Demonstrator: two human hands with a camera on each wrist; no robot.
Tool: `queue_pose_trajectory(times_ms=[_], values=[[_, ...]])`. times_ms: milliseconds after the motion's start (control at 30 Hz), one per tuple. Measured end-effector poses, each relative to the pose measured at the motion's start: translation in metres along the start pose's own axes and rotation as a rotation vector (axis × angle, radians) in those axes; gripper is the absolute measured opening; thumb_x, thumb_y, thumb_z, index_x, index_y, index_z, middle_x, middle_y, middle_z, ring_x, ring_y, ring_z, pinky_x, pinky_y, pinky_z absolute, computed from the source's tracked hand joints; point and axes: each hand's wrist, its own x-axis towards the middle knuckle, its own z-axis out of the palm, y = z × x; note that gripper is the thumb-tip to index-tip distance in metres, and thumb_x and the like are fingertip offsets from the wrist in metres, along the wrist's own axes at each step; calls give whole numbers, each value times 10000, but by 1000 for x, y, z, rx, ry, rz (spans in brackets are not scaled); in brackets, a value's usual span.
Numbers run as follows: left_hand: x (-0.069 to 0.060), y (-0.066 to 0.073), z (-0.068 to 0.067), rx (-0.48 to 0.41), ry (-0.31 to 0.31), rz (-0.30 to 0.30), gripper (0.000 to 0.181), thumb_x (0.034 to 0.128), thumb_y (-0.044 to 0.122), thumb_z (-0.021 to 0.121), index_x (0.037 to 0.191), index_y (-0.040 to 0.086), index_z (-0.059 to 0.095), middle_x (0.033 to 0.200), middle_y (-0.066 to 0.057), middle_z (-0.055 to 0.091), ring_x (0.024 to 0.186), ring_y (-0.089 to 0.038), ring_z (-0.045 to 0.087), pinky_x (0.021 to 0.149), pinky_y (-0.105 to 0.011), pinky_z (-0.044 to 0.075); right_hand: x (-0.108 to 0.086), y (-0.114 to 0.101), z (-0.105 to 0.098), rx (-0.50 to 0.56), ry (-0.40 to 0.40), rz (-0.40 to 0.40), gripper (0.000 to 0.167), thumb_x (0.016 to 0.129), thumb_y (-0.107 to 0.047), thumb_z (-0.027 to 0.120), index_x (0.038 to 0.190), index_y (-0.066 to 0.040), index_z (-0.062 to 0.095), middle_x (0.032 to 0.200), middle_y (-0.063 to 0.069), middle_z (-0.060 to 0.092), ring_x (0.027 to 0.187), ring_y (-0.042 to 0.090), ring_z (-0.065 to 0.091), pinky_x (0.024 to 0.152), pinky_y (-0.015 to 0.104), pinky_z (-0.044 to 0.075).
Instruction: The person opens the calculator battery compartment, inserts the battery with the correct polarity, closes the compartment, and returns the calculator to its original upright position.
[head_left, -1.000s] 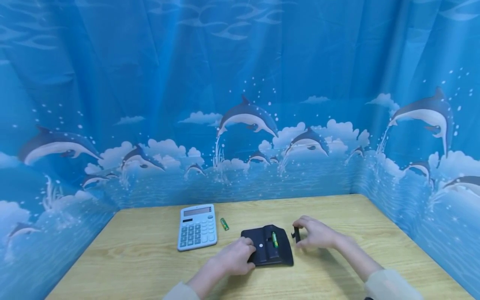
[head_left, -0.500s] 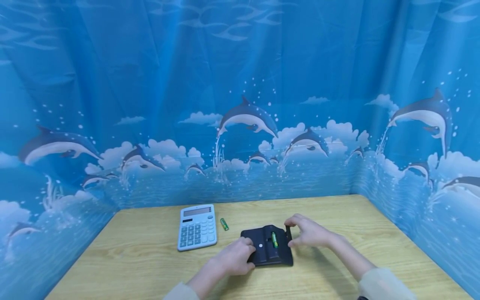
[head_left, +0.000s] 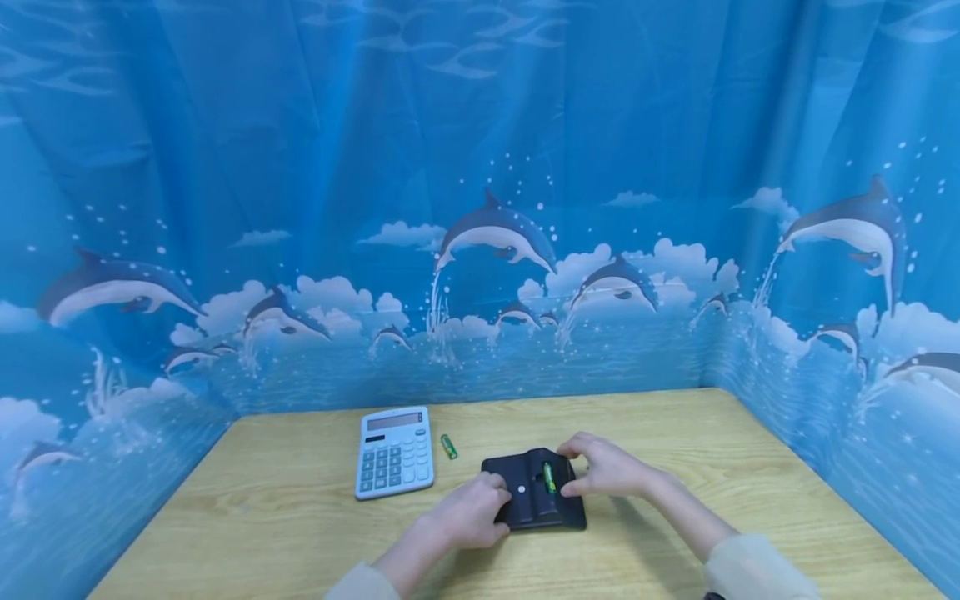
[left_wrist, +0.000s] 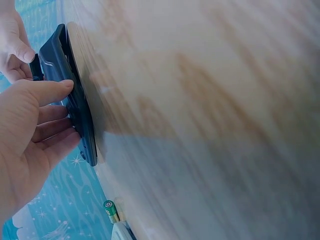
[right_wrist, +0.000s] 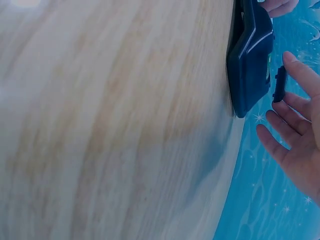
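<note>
Pinched between the thumb and slightly bent fingers of the right hand (head_left: 611, 468), a small black plastic strip-like cover (right_wrist: 280, 85) with little tabs, shown clear of other things only in the right wrist view; hard to pick out in the head view against the dark body behind. Gripped at its left edge by the curled fingers of the left hand (head_left: 471, 510), a flat black plastic device (head_left: 522, 510), lying on the pale wood-grain surface (head_left: 292, 508). Seen from above only: a green cylindrical battery (head_left: 550, 478) within its raised section, plus a round white spot. Seen from the left wrist: the end of a loose green battery (left_wrist: 109, 205) beside a corner of the white calculator with grey keys (head_left: 394, 454). Cannot read the battery lettering or key markings; too small.
</note>
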Motion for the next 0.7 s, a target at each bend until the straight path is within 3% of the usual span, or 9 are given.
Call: queue_pose_trajectory(times_ms=[433,700], values=[[1,1,-2,-8,-22,-29,388,804,306,712,1118,85,658,1079,-2,581,994,-116,527,868,-244,458,6,0,10,25,14,-13,601,707,-317,778,1156,24,571,1011,34,541,942,245,535,832,427,462],[1,0,0,-12,-22,-14,381,808,309,707,1113,86,660,1064,7,581,974,-108,526,856,-238,460,9,-2,14,44,-2,-11,606,712,-305,782,1166,41,577,1031,51,547,950,248,532,840,432,456]])
